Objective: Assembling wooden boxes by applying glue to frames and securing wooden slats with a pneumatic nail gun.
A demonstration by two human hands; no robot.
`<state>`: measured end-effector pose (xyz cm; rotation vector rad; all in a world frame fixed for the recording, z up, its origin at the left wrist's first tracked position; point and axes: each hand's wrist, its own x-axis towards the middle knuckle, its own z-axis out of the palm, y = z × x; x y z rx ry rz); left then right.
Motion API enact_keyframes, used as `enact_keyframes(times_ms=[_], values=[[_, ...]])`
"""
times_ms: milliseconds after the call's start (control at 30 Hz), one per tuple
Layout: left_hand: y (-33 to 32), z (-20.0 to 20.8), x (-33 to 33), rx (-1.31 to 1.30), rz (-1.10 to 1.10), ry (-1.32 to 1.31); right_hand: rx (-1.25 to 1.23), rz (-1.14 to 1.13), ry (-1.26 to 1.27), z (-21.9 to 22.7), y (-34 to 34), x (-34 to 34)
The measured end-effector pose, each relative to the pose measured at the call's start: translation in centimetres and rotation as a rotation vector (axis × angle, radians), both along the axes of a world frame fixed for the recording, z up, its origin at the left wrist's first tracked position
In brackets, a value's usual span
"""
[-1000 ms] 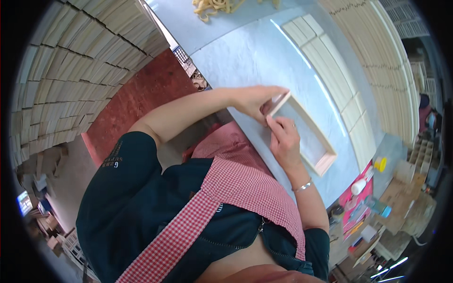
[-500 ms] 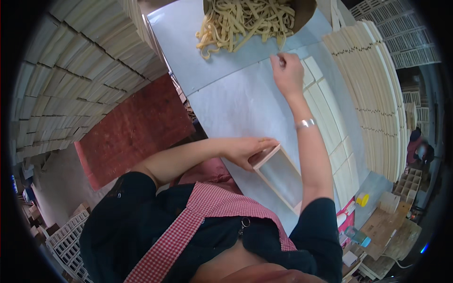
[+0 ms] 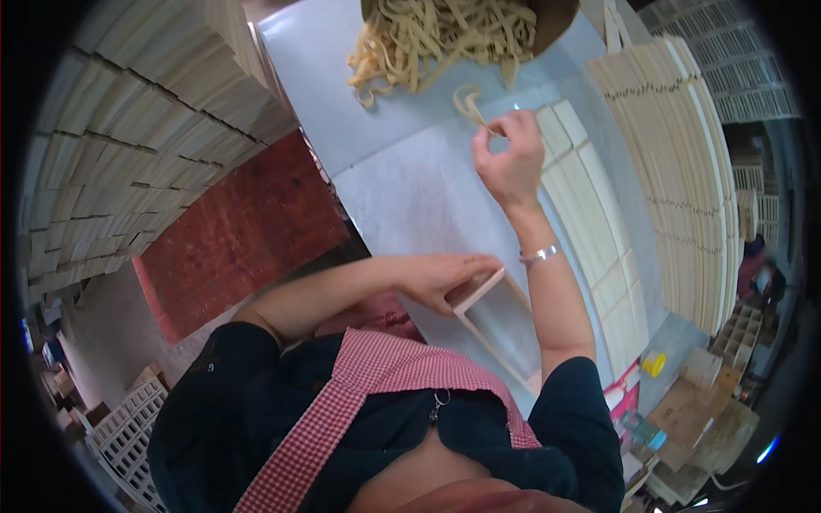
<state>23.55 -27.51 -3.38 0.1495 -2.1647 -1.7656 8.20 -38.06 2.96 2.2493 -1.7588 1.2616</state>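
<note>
Free tabletop (image 3: 402,192) betw. frame (image 3: 477,292) & strip pile (image 3: 440,38), L of R hand (image 3: 511,162); obst. far R: tall slat stack (image 3: 676,184)

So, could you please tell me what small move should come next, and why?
I'd probably bring the right hand toward the wooden frame: it pinches a pale curled strip, while the left hand holds one end of the frame.

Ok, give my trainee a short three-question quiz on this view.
1. Which hand grips the open, rectangular pale-wood frame?
2. What does the right hand pinch: (a) clear blue-capped bottle, (b) curly pale-yellow strip, (c) red-and-white checked apron?
3. True or false: the silver metal bracelet sits on that same arm.

Key: 1. the left hand; 2. b; 3. true.
</note>
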Motion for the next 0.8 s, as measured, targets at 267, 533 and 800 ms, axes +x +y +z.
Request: enact_keyframes(times_ms=[267,533,800], values=[[-0.2,1.8,0.0,-0.088,0.007,-0.178,0.123,-0.329,-0.788,5.0,15.6,-5.9],[0.9,0.6,-0.2,-0.341,0.114,-0.267,0.127,-0.563,-0.578,4.5,18.4,-5.6],[1.9,1.9,0.1,-0.242,0.188,-0.372,0.517,-0.03,-0.116,1.6,20.8,-3.3]])
